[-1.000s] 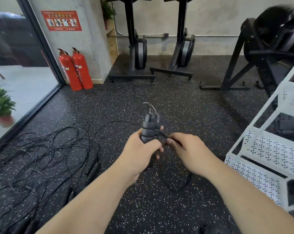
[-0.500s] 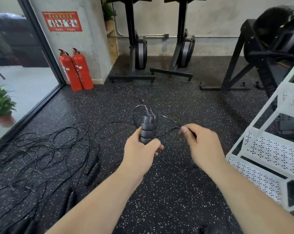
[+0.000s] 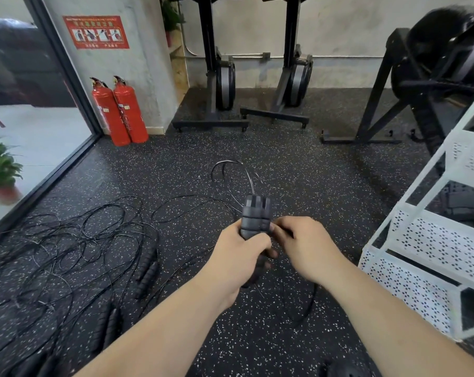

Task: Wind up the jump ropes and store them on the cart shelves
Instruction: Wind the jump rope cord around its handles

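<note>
Shows left hand (image 3: 241,257) curled round paired jump rope handles (image 3: 255,216), held upright at centre, long axis pointing away; right hand (image 3: 304,246) touching them from the right, pinching the thin cord (image 3: 314,295). Puts cart (image 3: 434,240) nearer the right hand, tangled ropes (image 3: 67,240) on the floor, far left.

Floor (image 3: 285,164) = black speckled rubber. Left side: loose tangle of black jump ropes (image 3: 67,240) lying on it, w/ a handle pair (image 3: 147,270) at the tangle's right edge and more handles (image 3: 108,327) toward bottom-left — cords overlap, can't count them. Also standing on it: 2 red extinguishers (image 3: 120,112) by the pillar, 2 black upright machines (image 3: 222,77) at the back wall, white perforated cart (image 3: 421,240) at right.
</note>
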